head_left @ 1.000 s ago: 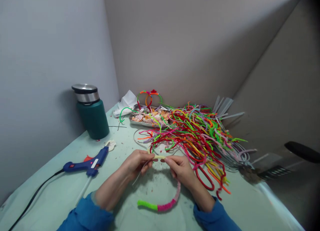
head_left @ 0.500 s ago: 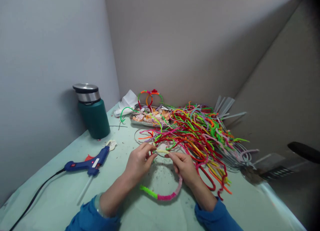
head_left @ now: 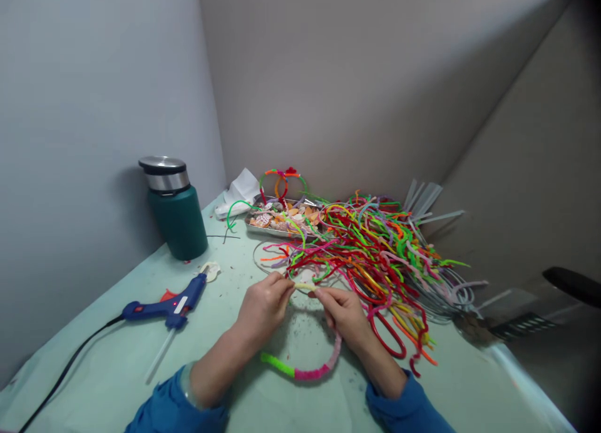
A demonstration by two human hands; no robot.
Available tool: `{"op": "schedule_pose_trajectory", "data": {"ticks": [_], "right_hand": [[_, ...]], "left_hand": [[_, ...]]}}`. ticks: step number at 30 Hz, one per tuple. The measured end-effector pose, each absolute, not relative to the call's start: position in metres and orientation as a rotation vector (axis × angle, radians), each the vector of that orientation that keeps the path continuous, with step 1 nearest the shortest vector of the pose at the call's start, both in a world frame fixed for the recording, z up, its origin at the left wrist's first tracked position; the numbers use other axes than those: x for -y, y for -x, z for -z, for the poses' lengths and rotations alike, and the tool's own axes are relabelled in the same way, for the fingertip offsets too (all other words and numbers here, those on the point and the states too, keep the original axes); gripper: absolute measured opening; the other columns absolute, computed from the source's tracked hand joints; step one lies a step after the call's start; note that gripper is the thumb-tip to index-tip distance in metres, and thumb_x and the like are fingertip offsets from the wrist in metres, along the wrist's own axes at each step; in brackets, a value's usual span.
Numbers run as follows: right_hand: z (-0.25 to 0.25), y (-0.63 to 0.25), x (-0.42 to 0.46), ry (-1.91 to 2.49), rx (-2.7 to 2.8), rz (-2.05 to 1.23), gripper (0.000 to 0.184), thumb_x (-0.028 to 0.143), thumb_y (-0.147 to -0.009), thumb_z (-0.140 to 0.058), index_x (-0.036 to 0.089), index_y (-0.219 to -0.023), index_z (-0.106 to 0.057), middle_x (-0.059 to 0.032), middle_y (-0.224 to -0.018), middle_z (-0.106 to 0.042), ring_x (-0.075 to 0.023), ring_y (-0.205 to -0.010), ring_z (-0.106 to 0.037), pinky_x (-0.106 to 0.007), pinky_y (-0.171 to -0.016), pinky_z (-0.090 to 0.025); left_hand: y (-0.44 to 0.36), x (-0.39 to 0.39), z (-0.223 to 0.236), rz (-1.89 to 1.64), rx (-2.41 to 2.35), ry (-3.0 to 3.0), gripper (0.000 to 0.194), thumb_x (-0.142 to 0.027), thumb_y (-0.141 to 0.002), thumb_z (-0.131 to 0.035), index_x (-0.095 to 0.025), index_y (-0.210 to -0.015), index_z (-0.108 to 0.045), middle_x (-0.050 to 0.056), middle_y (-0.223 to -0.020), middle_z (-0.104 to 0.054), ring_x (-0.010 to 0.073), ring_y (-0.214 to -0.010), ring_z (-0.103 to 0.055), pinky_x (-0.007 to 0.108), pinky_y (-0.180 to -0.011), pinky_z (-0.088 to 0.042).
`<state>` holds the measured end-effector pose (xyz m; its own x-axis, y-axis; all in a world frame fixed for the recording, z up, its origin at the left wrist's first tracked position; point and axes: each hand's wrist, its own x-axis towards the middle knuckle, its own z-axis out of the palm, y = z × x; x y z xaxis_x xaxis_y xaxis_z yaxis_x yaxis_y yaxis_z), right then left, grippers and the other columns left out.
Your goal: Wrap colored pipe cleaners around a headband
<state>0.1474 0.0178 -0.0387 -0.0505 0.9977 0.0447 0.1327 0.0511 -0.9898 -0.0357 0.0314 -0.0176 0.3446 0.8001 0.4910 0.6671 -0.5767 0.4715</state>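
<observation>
My left hand (head_left: pixel 265 305) and my right hand (head_left: pixel 342 311) meet over the table, both pinched on the top of a curved hairband (head_left: pixel 312 370). The band is wound with fuzzy wire: green and pink on its near stretch, pale yellow (head_left: pixel 304 286) between my fingertips. My left fingers pinch the yellow end from the left. Closed round the band, my right fingers sit just right of it. Behind my hands lies a large heap of coloured pipe cleaners (head_left: pixel 375 251).
A blue glue gun (head_left: pixel 166 305) with a black cord lies at the left, a clear glue stick near it. A green flask (head_left: pixel 176 211) stands by the left wall. A metal tray of shells (head_left: pixel 282 220) and a wrapped hoop (head_left: pixel 282 183) sit at the back.
Both hands have moved slightly away from me with the band, and the loose thin strand seen hanging from my left hand a second ago no longer shows.
</observation>
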Motion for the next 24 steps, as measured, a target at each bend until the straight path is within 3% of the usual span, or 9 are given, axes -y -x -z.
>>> {"op": "schedule_pose_trajectory", "data": {"ticks": [4,7,9,12,18,24], "right_hand": [[0.039,-0.149,-0.017,1.235,1.385,-1.136,0.035,0.044,-0.08,-0.056,0.012,-0.081,-0.071,0.0061,-0.036,-0.038,-0.0065,-0.033,-0.03,-0.02,-0.036,-0.021],[0.038,-0.149,-0.016,1.231,1.387,-1.144,0.035,0.043,-0.08,-0.055,0.012,-0.083,-0.071,0.0061,-0.036,-0.038,-0.006,-0.032,-0.03,-0.02,-0.035,-0.02],[0.037,-0.15,-0.015,1.226,1.385,-1.143,0.035,0.043,-0.081,-0.055,0.012,-0.083,-0.071,0.0061,-0.036,-0.039,-0.0058,-0.032,-0.029,-0.02,-0.035,-0.021],[0.037,-0.15,-0.016,1.213,1.394,-1.148,0.035,0.043,-0.081,-0.055,0.012,-0.082,-0.071,0.006,-0.036,-0.039,-0.0058,-0.032,-0.031,-0.019,-0.035,-0.022],[0.039,-0.152,-0.018,1.206,1.364,-1.202,0.037,0.044,-0.081,-0.054,0.011,-0.083,-0.071,0.007,-0.035,-0.038,-0.0052,-0.031,-0.028,-0.019,-0.034,-0.019],[0.039,-0.151,-0.018,1.246,1.376,-1.202,0.037,0.043,-0.081,-0.055,0.011,-0.082,-0.072,0.0066,-0.034,-0.039,-0.005,-0.031,-0.029,-0.019,-0.035,-0.02]], "left_hand": [[0.035,-0.032,0.01,-1.004,-1.326,-2.197,0.02,-0.023,-0.084,-0.048,-0.015,-0.077,-0.064,0.003,-0.072,-0.059,0.0126,-0.066,-0.052,0.023,-0.061,-0.037],[0.035,-0.036,0.007,-0.87,-1.251,-1.837,0.024,-0.033,-0.08,-0.051,-0.014,-0.067,-0.059,-0.001,-0.055,-0.049,0.0102,-0.053,-0.043,0.022,-0.051,-0.03],[0.035,-0.037,0.007,-0.759,-1.13,-1.516,0.028,-0.04,-0.078,-0.052,-0.014,-0.067,-0.056,-0.005,-0.049,-0.041,0.0075,-0.043,-0.033,0.021,-0.044,-0.022],[0.036,-0.038,0.008,-0.666,-0.95,-1.21,0.031,-0.045,-0.075,-0.053,-0.013,-0.071,-0.054,-0.005,-0.051,-0.041,0.0046,-0.038,-0.027,0.02,-0.04,-0.016],[0.043,-0.038,-0.001,-0.591,-0.957,-1.446,0.026,-0.029,-0.073,-0.052,-0.011,-0.087,-0.063,-0.003,-0.05,-0.045,0.0079,-0.045,-0.038,0.02,-0.045,-0.029],[0.045,-0.04,0.004,-0.717,-1.212,-1.944,0.028,-0.019,-0.07,-0.052,-0.017,-0.091,-0.07,0.0,-0.069,-0.063,0.0101,-0.057,-0.047,0.02,-0.054,-0.034]]}}
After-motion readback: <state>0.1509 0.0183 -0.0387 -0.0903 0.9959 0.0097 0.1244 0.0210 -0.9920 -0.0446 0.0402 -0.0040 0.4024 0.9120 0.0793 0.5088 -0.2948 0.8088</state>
